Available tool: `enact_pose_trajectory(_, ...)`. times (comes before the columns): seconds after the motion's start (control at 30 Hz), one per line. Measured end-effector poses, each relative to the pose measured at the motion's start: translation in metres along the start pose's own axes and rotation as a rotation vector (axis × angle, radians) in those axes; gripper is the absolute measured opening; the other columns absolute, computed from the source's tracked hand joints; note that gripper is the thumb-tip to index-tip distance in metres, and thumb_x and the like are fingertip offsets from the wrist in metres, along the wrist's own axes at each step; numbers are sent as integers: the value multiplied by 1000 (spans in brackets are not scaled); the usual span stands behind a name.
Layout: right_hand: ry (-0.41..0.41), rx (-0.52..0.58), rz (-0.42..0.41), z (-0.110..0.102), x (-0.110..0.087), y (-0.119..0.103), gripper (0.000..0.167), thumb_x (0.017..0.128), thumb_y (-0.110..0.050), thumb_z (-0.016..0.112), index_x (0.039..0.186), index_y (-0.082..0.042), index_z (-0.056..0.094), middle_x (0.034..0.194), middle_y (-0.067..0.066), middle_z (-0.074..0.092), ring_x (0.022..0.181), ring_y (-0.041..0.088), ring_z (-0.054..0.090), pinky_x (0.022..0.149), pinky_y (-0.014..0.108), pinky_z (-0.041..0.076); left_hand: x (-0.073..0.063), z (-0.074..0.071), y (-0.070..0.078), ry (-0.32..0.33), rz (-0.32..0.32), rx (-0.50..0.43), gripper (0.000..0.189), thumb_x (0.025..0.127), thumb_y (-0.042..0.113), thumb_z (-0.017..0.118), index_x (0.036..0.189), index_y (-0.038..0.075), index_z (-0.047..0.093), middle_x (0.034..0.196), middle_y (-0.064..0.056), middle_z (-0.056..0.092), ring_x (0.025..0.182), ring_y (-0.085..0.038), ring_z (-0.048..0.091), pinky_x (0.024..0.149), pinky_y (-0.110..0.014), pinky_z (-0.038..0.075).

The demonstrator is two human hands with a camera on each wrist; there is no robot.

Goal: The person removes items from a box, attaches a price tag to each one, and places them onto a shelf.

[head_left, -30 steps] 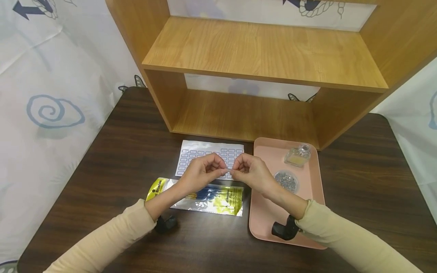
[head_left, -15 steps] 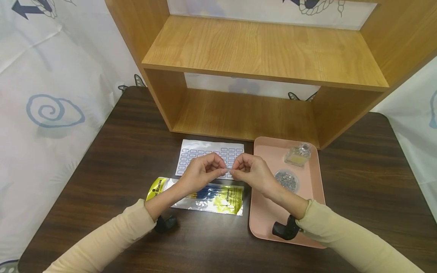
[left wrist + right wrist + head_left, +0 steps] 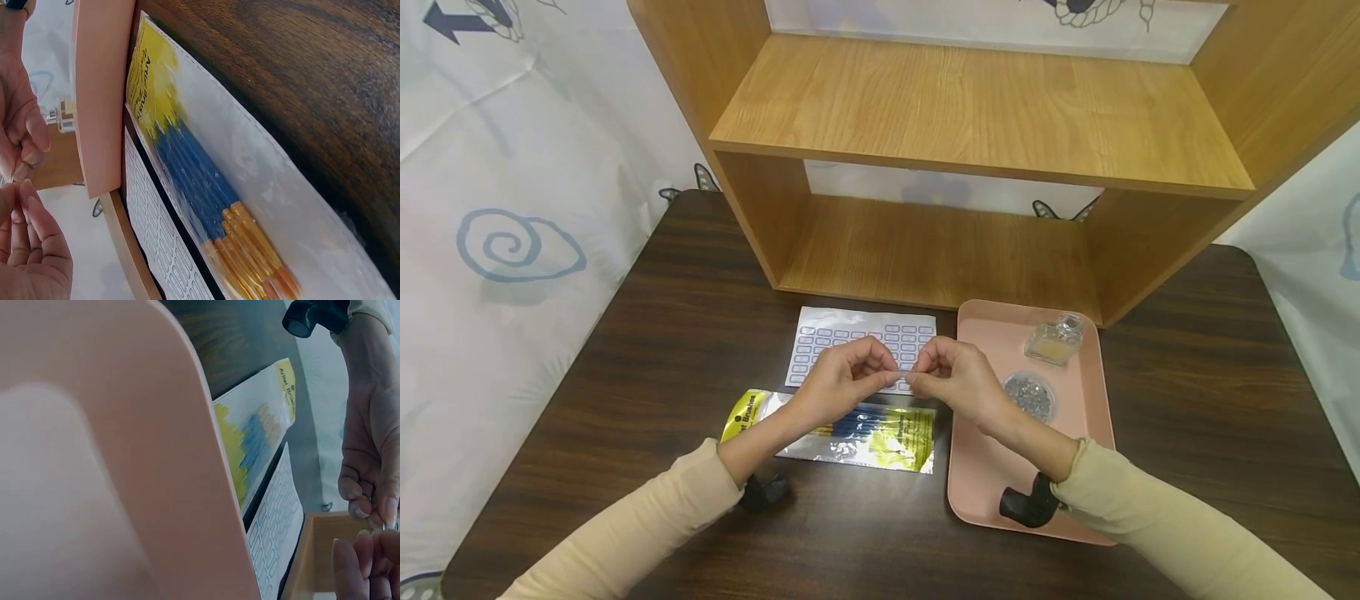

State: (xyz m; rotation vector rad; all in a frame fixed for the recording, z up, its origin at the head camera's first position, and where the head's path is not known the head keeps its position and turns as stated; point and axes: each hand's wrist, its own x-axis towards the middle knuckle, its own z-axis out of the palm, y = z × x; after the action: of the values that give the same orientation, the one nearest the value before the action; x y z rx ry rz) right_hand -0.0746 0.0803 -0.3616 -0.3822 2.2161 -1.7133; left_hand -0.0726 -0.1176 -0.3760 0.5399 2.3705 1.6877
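No movement since a second ago: your left hand [image 3: 842, 382] and right hand [image 3: 955, 377] stay raised, fingertips meeting. Both pinch one small pale item [image 3: 903, 379] between thumb and forefinger, other fingers curled; it is too small to tell what it is. It sits above the near edge of the label sheet [image 3: 850, 337], just beyond the brush packet [image 3: 850, 433]. Pink tray [image 3: 992, 483] lies right, holding a glass bottle [image 3: 1054, 340] and round dish [image 3: 1030, 395].
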Motion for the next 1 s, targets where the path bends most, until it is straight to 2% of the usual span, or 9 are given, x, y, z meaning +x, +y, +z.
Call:
enact_pose_trajectory(0.17,-31,55,22,-1,1,1,15,83,3,65,94,4,56,77,8,61,68,11,62,67,27,56,-1,-1,1,-8,-28,-3,6,85,8,68,88,5,63,76,-7,64,68,-29,60,57,-20,47)
enact_pose_trajectory(0.33,-60,61,34,-2,1,0,10,85,1,64,92,5,58,75,6,60,68,11,62,68,28,56,-1,-2,0,-18,-42,9,7,86,8,67,89,5,63,76,-6,64,71,-32,61,58,-21,48)
enact_pose_trajectory(0.57,-81,52,62,-2,2,0,10,85,1,63,90,6,56,72,5,59,67,10,61,68,27,56,0,-2,1,-30,-68,42,7,85,10,68,89,6,63,77,-4,64,69,-20,61,58,-22,48)
enact_pose_trajectory(0.67,-91,49,72,-2,4,1,10,85,1,63,89,6,56,71,4,59,67,11,61,68,27,56,0,-2,0,-38,-88,43,8,85,11,68,89,6,63,77,-5,64,69,-19,61,59,-22,48)
enact_pose_trajectory(0.87,-97,63,81,-2,5,1,11,85,1,64,88,6,55,70,4,60,67,11,62,68,29,56,-1,-3,0,-46,-116,31,10,85,12,68,90,5,62,78,-6,65,73,-29,62,59,-22,48)
enact_pose_trajectory(1.0,-97,115,98,-2,6,1,13,85,3,63,93,7,54,72,4,62,69,10,64,70,30,56,-2,-4,1,-43,-131,33,10,85,11,68,91,5,62,78,-6,64,73,-27,63,59,-22,48)
